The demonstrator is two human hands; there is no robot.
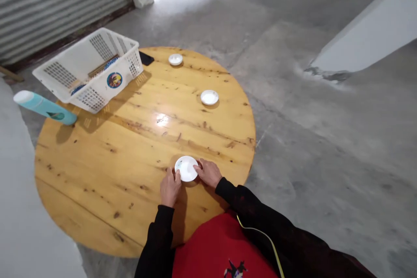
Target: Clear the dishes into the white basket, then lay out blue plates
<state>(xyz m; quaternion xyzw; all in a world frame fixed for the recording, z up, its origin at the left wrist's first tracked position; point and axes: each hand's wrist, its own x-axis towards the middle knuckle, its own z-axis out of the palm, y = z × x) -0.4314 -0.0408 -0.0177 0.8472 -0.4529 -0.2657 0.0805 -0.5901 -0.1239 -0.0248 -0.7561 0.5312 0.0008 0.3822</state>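
Note:
A small white dish (pixel 186 169) with a faint mark near its left rim is between my hands, close to the near side of the round wooden table (pixel 137 147). My left hand (pixel 170 188) grips its left rim with thumb and fingers. On the opposite side, my right hand (pixel 208 173) has its thumb over the rim and its fingers behind. The undersides of the fingers are hidden. Whether the dish rests on the wood or is lifted slightly, I cannot tell. Farther off lie two similar dishes, one white dish (pixel 209 97) at mid-right and another dish (pixel 175 59) near the far edge.
A white plastic basket (pixel 120 63) with items inside stands at the far left. Beside it are a dark phone (pixel 146 58) and a turquoise bottle or can (pixel 48 107) with a white top. A white pillar (pixel 365 30) rises from the concrete floor (pixel 325 147) on the right.

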